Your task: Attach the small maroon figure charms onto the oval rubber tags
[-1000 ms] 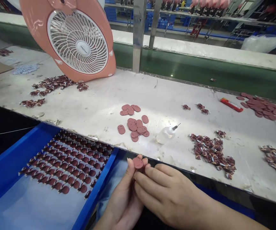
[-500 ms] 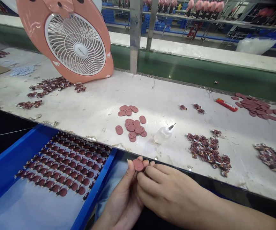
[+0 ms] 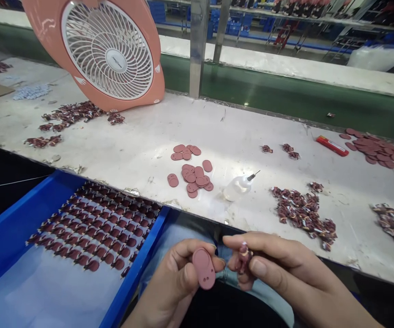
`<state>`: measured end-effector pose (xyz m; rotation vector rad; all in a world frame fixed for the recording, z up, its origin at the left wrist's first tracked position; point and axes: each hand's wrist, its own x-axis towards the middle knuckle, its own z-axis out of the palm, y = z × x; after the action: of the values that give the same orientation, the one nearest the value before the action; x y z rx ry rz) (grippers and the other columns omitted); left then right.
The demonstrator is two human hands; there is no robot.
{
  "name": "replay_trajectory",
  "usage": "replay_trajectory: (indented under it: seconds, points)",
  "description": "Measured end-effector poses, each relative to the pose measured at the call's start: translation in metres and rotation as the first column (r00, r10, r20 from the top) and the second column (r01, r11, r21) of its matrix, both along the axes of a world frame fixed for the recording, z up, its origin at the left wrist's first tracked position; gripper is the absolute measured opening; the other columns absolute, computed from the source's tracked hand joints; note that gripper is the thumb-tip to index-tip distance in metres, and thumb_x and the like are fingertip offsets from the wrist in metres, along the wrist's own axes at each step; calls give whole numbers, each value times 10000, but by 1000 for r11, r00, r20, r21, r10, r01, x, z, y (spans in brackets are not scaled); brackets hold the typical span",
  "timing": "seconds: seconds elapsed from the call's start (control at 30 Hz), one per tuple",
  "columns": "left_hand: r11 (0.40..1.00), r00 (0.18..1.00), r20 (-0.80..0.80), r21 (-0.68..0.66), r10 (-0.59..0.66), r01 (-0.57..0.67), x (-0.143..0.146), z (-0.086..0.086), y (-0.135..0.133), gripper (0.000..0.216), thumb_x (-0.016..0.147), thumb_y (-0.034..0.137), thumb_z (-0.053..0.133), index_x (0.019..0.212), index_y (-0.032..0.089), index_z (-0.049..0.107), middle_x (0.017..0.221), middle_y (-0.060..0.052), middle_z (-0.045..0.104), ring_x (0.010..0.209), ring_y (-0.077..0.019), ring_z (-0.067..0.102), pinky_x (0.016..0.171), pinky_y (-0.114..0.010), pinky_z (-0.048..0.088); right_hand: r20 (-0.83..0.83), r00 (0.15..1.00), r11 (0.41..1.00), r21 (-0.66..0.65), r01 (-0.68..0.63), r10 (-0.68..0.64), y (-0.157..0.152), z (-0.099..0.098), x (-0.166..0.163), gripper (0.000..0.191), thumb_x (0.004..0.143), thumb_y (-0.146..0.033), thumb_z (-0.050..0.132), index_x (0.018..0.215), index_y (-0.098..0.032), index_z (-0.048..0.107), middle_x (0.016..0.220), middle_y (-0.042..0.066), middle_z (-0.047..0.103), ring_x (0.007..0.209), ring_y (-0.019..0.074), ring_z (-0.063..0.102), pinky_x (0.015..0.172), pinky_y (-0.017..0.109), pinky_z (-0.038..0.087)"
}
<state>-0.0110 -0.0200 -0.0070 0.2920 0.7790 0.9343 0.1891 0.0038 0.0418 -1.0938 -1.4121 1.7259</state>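
Note:
My left hand (image 3: 186, 273) pinches an oval dusty-red base plate (image 3: 202, 266) between thumb and fingers. The plate stands nearly upright, with small holes at its lower end. A few centimetres to the right, my right hand (image 3: 268, 269) holds a small maroon figurine (image 3: 243, 258) between thumb and fingertips. The figurine and the plate are apart. Beyond my hands, a pile of similar base plates (image 3: 197, 175) lies on the white table (image 3: 142, 150). Beside that pile a clear bottle with a needle tip (image 3: 237, 188) leans or lies on its side.
On my left a blue tray (image 3: 15, 214) holds rows of figurines on round bases. Loose figurines (image 3: 302, 212) lie in heaps to the right, near a red stick-shaped item (image 3: 332, 146) and more plates (image 3: 376, 148). An orange fan (image 3: 152, 93) stands at the back left.
My hands have moved apart and nearer to me. The plate is now tilted up with its holes low, and the figurine shows in my right fingers. The view has shifted slightly.

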Motion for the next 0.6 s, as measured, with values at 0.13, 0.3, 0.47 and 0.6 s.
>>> replay_trajectory:
  seconds: [0.13,0.3,0.47,0.6]
  points:
    - [999,999,-48,-30,-21,20,-1,4,1,379,600,519,833,846,240,759,782,-47,719,763,-201,604,826,-361,427,-5,1000,993,122,-5,6,4,8,-4,270,952,-150,592,1134,-331,676,1039,-16,728,933,112,694,833,164,559]
    - [997,998,-49,-64,-43,40,1,13,5,374,575,521,845,756,205,760,659,-14,659,700,-165,577,773,-302,437,110,994,902,428,-64,19,13,9,-10,264,893,-84,643,1095,-244,702,891,11,701,814,111,667,755,172,554]
    - [996,998,-37,-71,-54,51,1,17,9,377,544,511,865,668,174,752,619,-13,660,707,-165,595,744,-270,438,201,979,876,463,-133,42,13,8,-16,296,863,-36,654,1084,-232,678,847,-2,698,733,109,650,693,185,532]
    - [997,997,-35,-50,-68,67,0,16,10,357,570,501,856,694,176,776,638,-12,683,669,-139,569,707,-244,423,256,966,866,472,-166,45,12,9,-15,236,865,-45,662,1033,-210,681,815,-4,690,718,112,648,696,196,533]
